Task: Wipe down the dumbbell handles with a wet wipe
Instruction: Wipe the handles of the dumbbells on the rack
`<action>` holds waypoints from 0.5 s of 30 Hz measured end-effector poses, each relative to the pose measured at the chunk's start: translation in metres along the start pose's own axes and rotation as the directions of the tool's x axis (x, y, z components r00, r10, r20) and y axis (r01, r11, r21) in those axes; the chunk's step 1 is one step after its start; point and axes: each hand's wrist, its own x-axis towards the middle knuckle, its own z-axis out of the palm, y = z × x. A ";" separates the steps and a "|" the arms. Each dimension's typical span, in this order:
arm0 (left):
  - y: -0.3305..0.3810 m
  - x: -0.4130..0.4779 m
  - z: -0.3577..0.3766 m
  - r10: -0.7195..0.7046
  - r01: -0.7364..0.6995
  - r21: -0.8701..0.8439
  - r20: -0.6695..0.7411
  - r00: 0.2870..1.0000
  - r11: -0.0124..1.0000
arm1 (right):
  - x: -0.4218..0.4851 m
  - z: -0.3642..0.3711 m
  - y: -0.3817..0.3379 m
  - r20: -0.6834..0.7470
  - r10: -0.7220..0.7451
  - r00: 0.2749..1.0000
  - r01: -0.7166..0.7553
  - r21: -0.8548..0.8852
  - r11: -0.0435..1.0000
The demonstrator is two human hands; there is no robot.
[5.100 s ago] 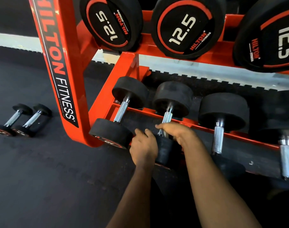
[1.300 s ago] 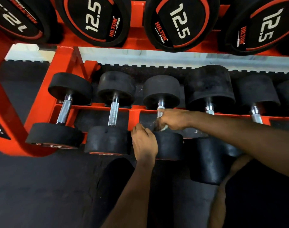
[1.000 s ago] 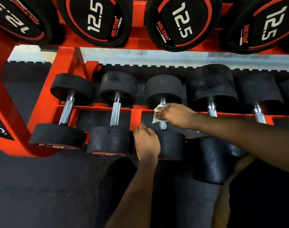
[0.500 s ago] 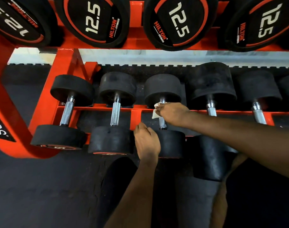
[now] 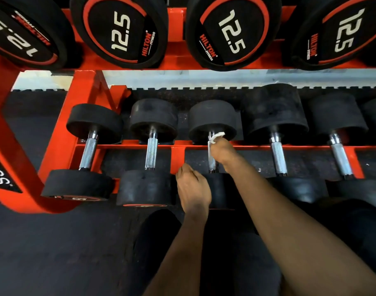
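Right hand (image 5: 222, 153) slid wipe (image 5: 217, 136) up third handle (image 5: 212, 164) to its far end, fingers clamped round both; left hand (image 5: 193, 189) fingers grip near head of dumbbell (image 5: 212, 118) on rack (image 5: 60, 150). Handle looks nearly done.

5 s back both hands were on the second dumbbell (image 5: 151, 152) from the left. Now they're on the third dumbbell (image 5: 212, 122), and the left hand (image 5: 193, 189) grips its near head. In the last second the right hand (image 5: 223, 151) slid the wet wipe (image 5: 218, 135) up the handle (image 5: 212, 164) from near head to far head, leaving the lower knurling bare. View panned right: the floor pair at left is out of frame.
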 end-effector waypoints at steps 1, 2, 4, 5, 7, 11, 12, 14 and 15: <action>0.000 0.000 0.000 -0.003 0.003 -0.003 -0.003 1.000 1.000 | 0.007 0.002 -0.002 -0.014 0.018 1.000 -0.017 0.073 0.997; 0.001 0.000 0.000 -0.004 0.004 -0.005 -0.004 1.000 1.000 | 0.014 0.003 -0.003 -0.027 0.037 0.999 -0.034 0.128 0.991; 0.001 0.000 -0.001 -0.005 0.005 0.007 0.008 1.000 1.000 | 0.016 0.002 -0.011 0.006 0.094 0.996 -0.093 0.224 0.970; 0.001 0.000 -0.002 -0.001 0.000 0.013 0.015 1.000 1.000 | 0.014 0.002 -0.014 0.034 0.116 0.993 -0.121 0.238 0.964; 0.003 0.000 -0.003 0.019 -0.020 0.012 0.026 0.999 1.000 | 0.007 0.007 -0.021 0.122 0.118 0.986 -0.136 0.151 0.979; 0.005 -0.002 -0.005 0.037 -0.038 0.010 0.036 0.999 0.999 | 0.012 0.016 -0.029 0.078 0.124 0.989 -0.131 0.092 0.987; 0.005 -0.002 -0.005 0.036 -0.037 0.011 0.034 0.999 0.999 | 0.014 0.012 -0.030 0.080 0.127 0.989 -0.139 0.170 0.976; 0.005 -0.002 -0.005 0.017 -0.017 0.004 0.028 0.999 1.000 | 0.017 0.004 -0.026 0.137 0.164 0.977 -0.207 0.405 0.891; 0.005 -0.001 -0.004 0.012 -0.011 -0.002 0.029 1.000 1.000 | 0.017 0.000 -0.025 0.182 0.202 0.962 -0.266 0.474 0.839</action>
